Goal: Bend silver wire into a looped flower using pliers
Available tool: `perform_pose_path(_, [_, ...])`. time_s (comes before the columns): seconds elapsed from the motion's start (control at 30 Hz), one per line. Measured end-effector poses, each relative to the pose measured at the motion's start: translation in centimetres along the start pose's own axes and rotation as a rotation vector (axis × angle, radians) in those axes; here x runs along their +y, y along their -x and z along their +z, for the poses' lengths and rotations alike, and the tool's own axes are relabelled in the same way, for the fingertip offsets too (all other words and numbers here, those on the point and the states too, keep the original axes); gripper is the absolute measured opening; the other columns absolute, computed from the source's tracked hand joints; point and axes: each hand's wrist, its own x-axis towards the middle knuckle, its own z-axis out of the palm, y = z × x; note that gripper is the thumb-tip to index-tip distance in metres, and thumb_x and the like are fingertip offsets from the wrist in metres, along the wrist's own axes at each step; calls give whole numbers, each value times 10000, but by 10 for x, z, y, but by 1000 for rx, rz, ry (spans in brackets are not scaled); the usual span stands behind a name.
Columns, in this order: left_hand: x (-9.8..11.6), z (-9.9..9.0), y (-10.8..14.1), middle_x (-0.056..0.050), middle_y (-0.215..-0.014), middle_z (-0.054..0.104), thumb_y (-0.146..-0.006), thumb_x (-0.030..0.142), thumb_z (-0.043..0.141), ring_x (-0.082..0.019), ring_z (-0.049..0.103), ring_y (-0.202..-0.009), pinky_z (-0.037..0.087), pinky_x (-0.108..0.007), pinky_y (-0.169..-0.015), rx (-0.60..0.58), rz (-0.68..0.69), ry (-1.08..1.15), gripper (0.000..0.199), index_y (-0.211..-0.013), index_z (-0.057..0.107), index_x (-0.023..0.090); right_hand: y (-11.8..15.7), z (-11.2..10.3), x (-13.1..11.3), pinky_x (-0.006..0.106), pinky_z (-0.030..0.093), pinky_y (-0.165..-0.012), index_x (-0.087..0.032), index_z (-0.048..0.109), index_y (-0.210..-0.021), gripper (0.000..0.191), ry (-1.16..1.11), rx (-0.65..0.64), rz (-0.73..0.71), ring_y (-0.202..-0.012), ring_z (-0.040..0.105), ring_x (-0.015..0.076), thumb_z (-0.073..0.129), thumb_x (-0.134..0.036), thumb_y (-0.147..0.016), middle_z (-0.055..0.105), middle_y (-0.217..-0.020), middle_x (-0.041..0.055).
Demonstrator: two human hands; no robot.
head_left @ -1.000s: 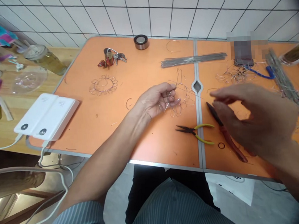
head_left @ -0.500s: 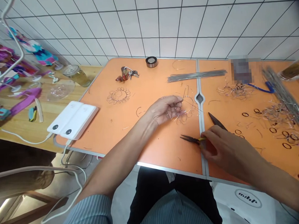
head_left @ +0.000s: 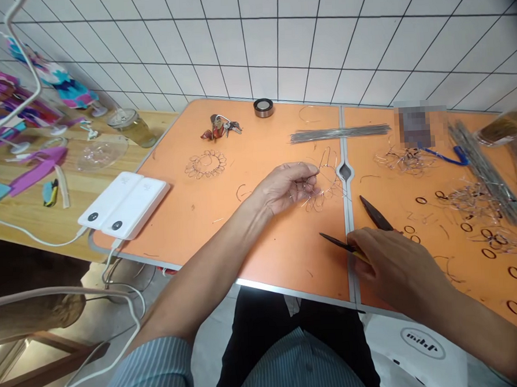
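Between its fingertips, my left hand pinches a piece of thin looped wire above the orange table. My right hand is wrapped round small dark pliers with yellow on the handle, close to the metal seam. The pliers' tips point left, below the wire piece and apart from it. A larger dark-bladed tool lies just beyond my right hand, its rear end hidden by the hand. A ring of wire loops lies flat to the left.
Keys, a tape roll and straight wires lie at the back. Wire bundles, tangled wire and several dark rings cover the right. White power banks with cables sit left; a jar stands behind them.
The pliers have turned in my right hand; their tips now look closed together and sit slightly further right. My left hand still holds the wire piece, shifted slightly right.
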Motion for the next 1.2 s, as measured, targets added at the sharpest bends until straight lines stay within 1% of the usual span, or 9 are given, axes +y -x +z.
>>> perform_pose_path(0.07, [1,2,2,-8,-656,661,-1012,85,735,-77,547,-539,605,-276,-760,-12,9,-13,287,-730,706,130,6,-11,3,390,503,-633,-274,687,-1123,217,-191,-17,97,-719,758,266,542,-163,-1005,781,-917,38])
perform_pose_path(0.17, [1,5,4,-3,-654,657,-1019,85,722,-77,548,-536,622,-299,-796,-42,37,-35,318,-705,697,135,6,-42,10,383,568,-621,-326,724,-1110,150,-455,-12,267,-737,776,259,594,-314,-1038,804,-938,32])
perform_pose_path(0.23, [0,6,6,-5,-657,667,-1010,89,728,-84,577,-554,608,-285,-773,-46,59,-66,302,-712,707,136,-7,-66,12,373,498,-536,-348,710,-1013,136,-538,-4,412,-577,689,241,619,-435,-1065,746,-762,-5])
perform_pose_path(0.3, [-2,8,7,-7,-670,685,-996,98,747,-88,612,-576,584,-262,-742,-35,71,-103,265,-736,720,138,-28,-84,11,368,433,-495,-342,682,-965,228,-581,-15,543,-460,583,217,686,-550,-1057,669,-630,-35])
perform_pose_path(0.37, [-3,9,8,-9,-685,702,-983,114,772,-92,649,-599,555,-240,-708,-14,75,-132,242,-749,717,143,-50,-91,7,356,426,-529,-313,692,-940,221,-593,44,531,-566,640,225,769,-518,-978,708,-697,-9])
perform_pose_path(0.5, [-5,10,9,-13,-704,723,-948,165,832,-105,684,-626,542,-233,-700,23,84,-160,205,-780,715,153,-83,-81,-3,330,414,-558,-270,685,-891,282,-719,107,468,-593,530,169,803,-525,-917,610,-682,-36])
perform_pose_path(0.67, [-6,7,8,7,-701,708,-902,222,896,-113,700,-664,573,-249,-751,-3,93,-121,190,-830,732,159,-92,-66,-9,291,415,-538,-277,663,-864,185,-853,174,462,-569,472,139,825,-366,-871,516,-652,-69])
perform_pose_path(0.87, [-3,11,10,5,-667,694,-939,153,850,-96,662,-628,599,-248,-794,25,65,-98,190,-792,730,146,-95,-58,-11,289,481,-570,-275,660,-873,157,-870,147,479,-622,567,152,815,-265,-852,655,-714,-42])
perform_pose_path(1.2, [-1,12,12,10,-637,658,-926,115,844,-86,621,-602,591,-244,-785,15,83,-105,190,-771,736,139,-95,-56,-12,298,448,-590,-265,660,-886,160,-907,119,506,-621,533,144,812,-259,-836,673,-734,-41])
